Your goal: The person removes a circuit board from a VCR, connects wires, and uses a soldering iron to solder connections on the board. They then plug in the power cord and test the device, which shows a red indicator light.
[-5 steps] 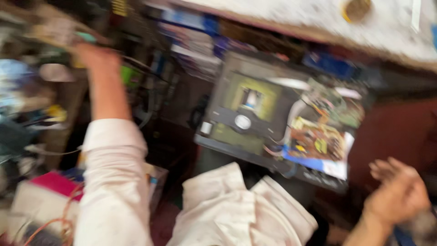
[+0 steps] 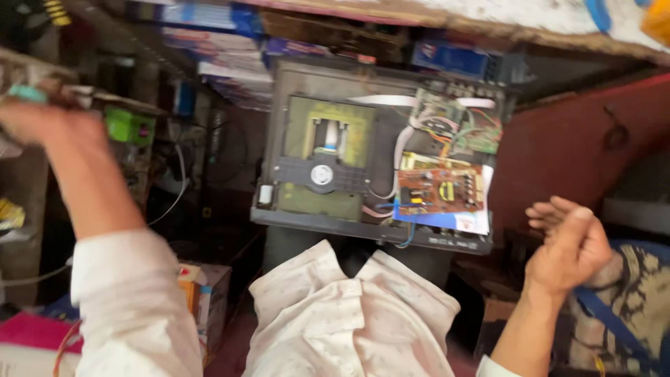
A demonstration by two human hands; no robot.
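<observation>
Disc player (image 2: 377,167), opened, amid cluttered workshop shelves (image 2: 209,49).

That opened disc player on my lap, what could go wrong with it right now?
The opened disc player seems to rest on the lap with neither hand on it: the left hand reaches to the cluttered shelf, the right hand is raised, empty. It could slip off. Its bare circuit boards and loose wires could snag or get knocked.

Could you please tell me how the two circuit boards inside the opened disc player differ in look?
The brown circuit board is reddish-brown, while the green circuit board above it is green. The brown one lies on a blue-and-white sheet; the green one is crossed by coloured wires. Both sit in the right part of the disc player, untouched by either hand.
</observation>
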